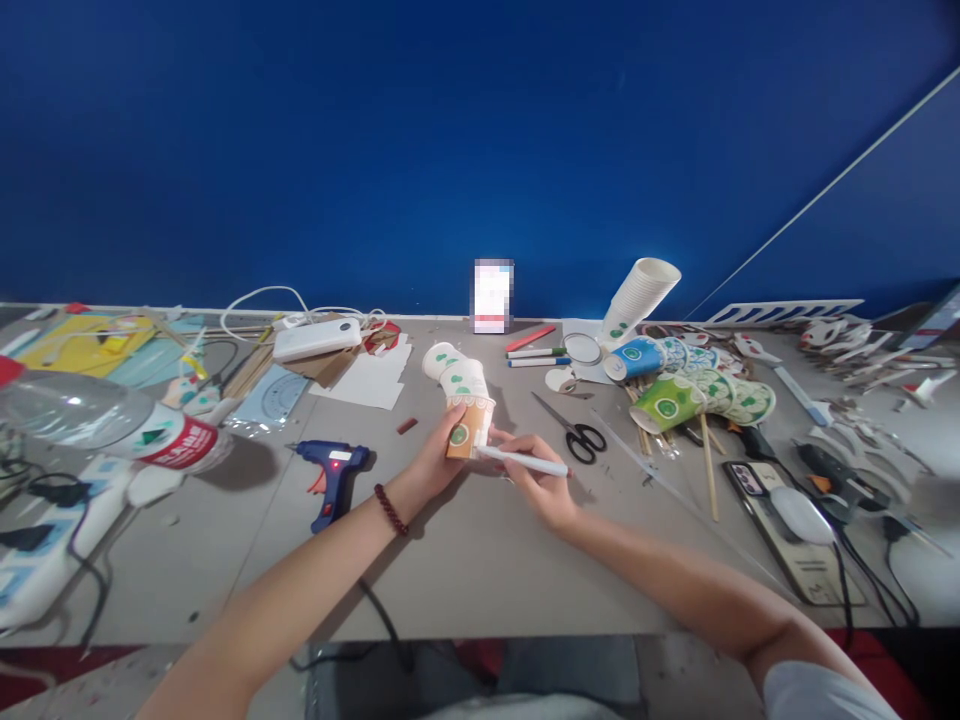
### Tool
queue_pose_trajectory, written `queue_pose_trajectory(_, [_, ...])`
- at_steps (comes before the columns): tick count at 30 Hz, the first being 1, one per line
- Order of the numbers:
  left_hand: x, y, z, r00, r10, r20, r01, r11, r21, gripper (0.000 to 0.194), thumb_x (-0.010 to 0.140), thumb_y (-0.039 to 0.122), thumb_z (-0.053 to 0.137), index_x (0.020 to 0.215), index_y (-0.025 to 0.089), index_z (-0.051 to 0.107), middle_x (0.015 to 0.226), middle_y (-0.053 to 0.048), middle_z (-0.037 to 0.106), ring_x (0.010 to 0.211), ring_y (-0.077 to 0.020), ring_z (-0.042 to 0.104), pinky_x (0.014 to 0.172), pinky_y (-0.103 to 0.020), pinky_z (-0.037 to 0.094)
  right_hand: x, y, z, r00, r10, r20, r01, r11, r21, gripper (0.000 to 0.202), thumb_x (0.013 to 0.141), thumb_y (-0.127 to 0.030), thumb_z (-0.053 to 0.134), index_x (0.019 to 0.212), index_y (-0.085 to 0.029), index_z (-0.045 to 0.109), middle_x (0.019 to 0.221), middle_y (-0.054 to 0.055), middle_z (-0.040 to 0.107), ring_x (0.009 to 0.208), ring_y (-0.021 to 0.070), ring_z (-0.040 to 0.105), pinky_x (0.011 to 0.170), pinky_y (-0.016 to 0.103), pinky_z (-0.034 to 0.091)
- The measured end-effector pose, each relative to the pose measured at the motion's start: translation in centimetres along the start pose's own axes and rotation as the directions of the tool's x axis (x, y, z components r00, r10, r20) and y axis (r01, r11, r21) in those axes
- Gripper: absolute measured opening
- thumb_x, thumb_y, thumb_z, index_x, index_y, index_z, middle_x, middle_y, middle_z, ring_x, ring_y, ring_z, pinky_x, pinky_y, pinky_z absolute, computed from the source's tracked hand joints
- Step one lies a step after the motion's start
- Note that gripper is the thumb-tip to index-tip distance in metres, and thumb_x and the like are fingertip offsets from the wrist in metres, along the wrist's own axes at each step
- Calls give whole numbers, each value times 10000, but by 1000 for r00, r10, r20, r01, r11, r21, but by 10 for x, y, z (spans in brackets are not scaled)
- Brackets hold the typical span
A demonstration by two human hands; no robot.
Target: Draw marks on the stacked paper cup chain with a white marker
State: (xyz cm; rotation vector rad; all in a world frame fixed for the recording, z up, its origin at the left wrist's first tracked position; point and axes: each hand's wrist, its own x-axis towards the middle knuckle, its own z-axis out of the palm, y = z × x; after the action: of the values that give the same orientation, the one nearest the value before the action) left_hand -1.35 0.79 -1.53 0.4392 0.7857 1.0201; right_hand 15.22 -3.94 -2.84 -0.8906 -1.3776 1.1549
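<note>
My left hand (437,456) is wrapped round a bent chain of joined paper cups (463,380). Its lowest part is an orange paper cup (461,440), while the upper cups are white with green marks. Between the fingers of my right hand (544,490) lies a white marker (529,460), its left end at the lower right side of the orange cup; whether it touches cannot be told. A small dark red piece (407,426) lies left of the cups. Black-handled scissors (583,440) rest to the right of my right hand.
A blue glue gun (334,480), water bottle (112,415) and power strip (67,540) lie left. Markers (538,362), a stack of paper cups (637,295), blue (637,358) and green cup chains (667,402), and a phone (795,550) are right. A screen (493,295) stands at the wall.
</note>
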Motion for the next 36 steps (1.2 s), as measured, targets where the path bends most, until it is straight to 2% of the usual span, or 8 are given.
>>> queue_pose_trajectory(4, [0,0,1,1000,6,-8,-6,1000,-4,417,808,456,704,1067,130,689,896,-95,734,743,-206,682,703,-306,508,0,1,1,999,37,-21,-38,999,-3,238,914,-477,647,952,-242,640,1028,115,780,1262,313,641,769,412,654])
queue_pose_trajectory(8, [1,-1,-2,1000,6,-30,-6,1000,4,417,801,456,710,1057,128,689,873,-89,727,718,-200,672,674,-306,505,0,-2,-1,999,-18,32,20,998,-57,242,928,-475,627,933,-234,653,912,110,801,1279,326,627,900,504,608])
queue_pose_trajectory(12, [2,0,-3,998,0,-56,0,1000,2,408,798,441,714,1076,144,686,886,-74,726,687,-179,658,650,-295,504,1,-6,-1,995,-37,88,43,997,-63,240,931,-471,619,906,-237,661,866,111,804,1310,341,598,893,538,603])
queue_pose_trajectory(17, [-1,1,0,1000,-1,-19,1,1000,19,434,803,476,703,1058,125,689,821,-73,715,663,-182,651,607,-292,492,1,-4,-1,998,-56,29,58,996,-66,211,940,-446,618,935,-239,660,952,103,792,1249,323,649,999,546,547])
queue_pose_trajectory(23, [-2,0,1,999,31,27,-31,999,28,442,828,477,690,1094,124,688,875,-96,734,722,-190,677,699,-291,504,1,2,-1,999,-40,-25,38,997,-62,195,946,-437,611,981,-249,647,1016,93,787,1225,302,668,1025,524,534])
queue_pose_trajectory(27, [0,-1,-2,1000,16,-24,-16,1000,10,463,808,452,717,1154,148,667,885,-73,727,693,-178,667,669,-292,500,0,-1,-2,998,-55,27,57,996,-71,182,937,-416,628,948,-237,657,1056,115,785,1244,321,653,974,517,561])
queue_pose_trajectory(31, [1,-2,-3,999,19,-45,-20,1000,-12,467,800,439,722,1163,152,658,876,-64,722,675,-170,658,638,-285,500,-1,-3,-3,995,-54,82,58,997,-48,185,931,-410,639,932,-227,673,986,120,794,1253,339,643,882,492,608])
queue_pose_trajectory(36, [1,-2,-3,999,16,-31,-17,1000,-19,442,787,442,728,1110,146,668,864,-68,719,685,-178,662,621,-280,491,0,-3,-2,996,-56,74,56,998,2,195,928,-415,642,959,-226,678,1196,136,744,1189,326,686,812,444,635])
